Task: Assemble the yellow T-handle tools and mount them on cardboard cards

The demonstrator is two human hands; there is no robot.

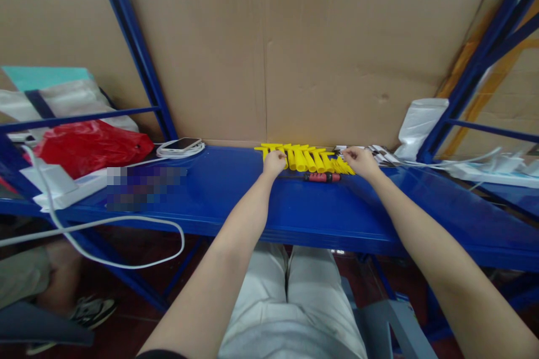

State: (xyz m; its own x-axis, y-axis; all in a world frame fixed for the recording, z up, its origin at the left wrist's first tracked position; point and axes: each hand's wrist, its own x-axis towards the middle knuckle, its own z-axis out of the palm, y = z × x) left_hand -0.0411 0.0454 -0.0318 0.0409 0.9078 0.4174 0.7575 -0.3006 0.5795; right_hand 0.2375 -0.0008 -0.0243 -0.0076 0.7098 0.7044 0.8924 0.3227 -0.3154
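Observation:
A row of yellow plastic pieces [300, 159], cone-like with flat T-shaped tops, lies along the back of the blue shelf. My left hand [275, 162] is at the row's left end, its fingers curled in against the pieces; what they grip is hidden. At the other end, beside smaller yellow parts [343, 166], my right hand [359, 160] has its fingers pinched together, and anything between them is too small to name. Just in front of the row lies a red-and-black screwdriver-like tool [322, 177], touched by neither hand.
Cardboard [328, 61] stands behind the blue shelf [236, 196]. Left are a phone [182, 144] on a coiled white cable, a red bag [95, 146] and a power strip [78, 190]. Right are a black-and-white packet [383, 155], a white pouch [421, 126] and another power strip [497, 171].

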